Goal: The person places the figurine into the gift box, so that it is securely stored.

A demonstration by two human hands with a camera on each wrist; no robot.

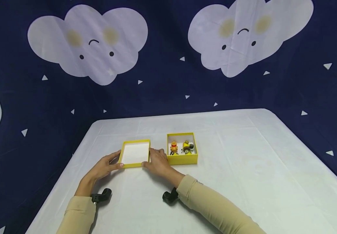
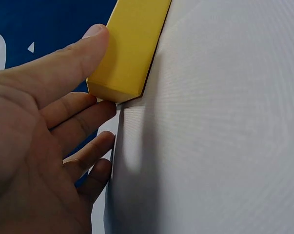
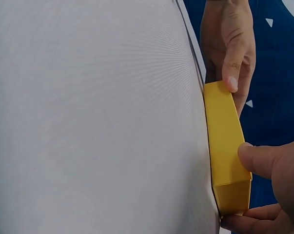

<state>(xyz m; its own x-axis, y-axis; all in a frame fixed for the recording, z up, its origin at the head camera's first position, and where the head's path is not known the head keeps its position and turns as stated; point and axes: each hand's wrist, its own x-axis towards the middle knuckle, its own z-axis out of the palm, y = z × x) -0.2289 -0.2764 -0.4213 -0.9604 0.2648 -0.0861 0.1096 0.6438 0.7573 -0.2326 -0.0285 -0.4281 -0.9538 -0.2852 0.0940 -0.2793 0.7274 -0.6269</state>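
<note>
A shallow yellow box lid [image 1: 133, 165] with a white inside lies hollow side up on the table. My left hand [image 1: 105, 167] holds its left side, the thumb at the front left corner; in the left wrist view the lower fingers hang below that corner. At the right side my right hand [image 1: 158, 162] grips the lid, thumb on the front wall and fingers along the side. Just right of that hand stands a deeper yellow box [image 1: 183, 159]. Inside it are a small orange bear figure [image 1: 173, 147] and yellow toy figures [image 1: 186, 145], some partly hidden by the front wall.
A white cloth covers the table [image 1: 244, 182]. Behind it hangs a dark blue curtain [image 1: 162, 81] with cloud and triangle prints. Black wrist devices [image 1: 101, 196] sit at both wrists, close above the cloth.
</note>
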